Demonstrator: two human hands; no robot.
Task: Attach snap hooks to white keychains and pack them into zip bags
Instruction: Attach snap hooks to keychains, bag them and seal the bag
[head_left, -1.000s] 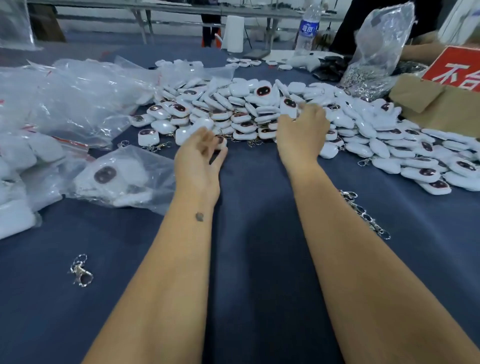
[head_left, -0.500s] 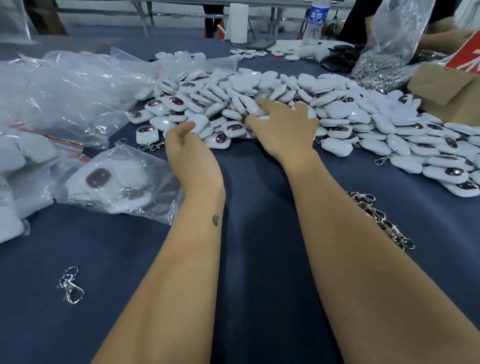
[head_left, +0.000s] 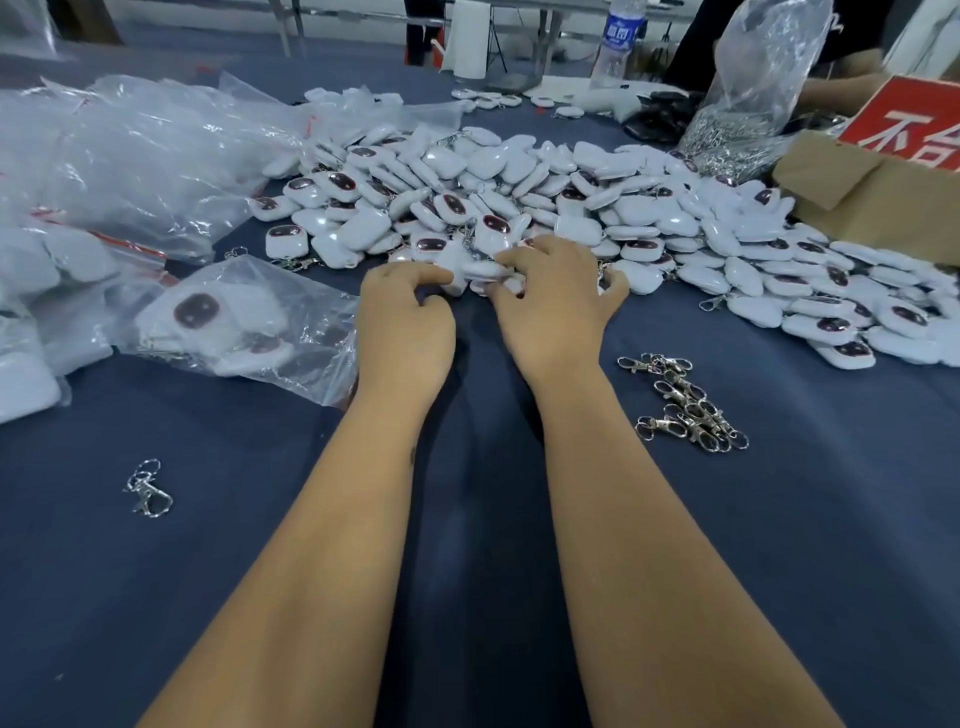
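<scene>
White keychains (head_left: 519, 176): heaped at far worktop edge.
Left hand (head_left: 402, 325): fingers curled on keychains at heap's near rim.
Right hand (head_left: 553, 306): likewise gripping keychains.
Snap hooks (head_left: 685, 405): clustered right of right forearm.
Zip bag (head_left: 234, 322): beside left hand.
Worktop (head_left: 805, 545): bare cloth seen nearside.

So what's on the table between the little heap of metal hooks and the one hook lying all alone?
In the head view, the person's two forearms cross the blue cloth between the snap hook heap and the lone snap hook.

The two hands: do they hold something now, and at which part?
Both hands, left hand and right hand, curl round a few white keychains at the pile's near edge; the exact part is hidden.
</scene>
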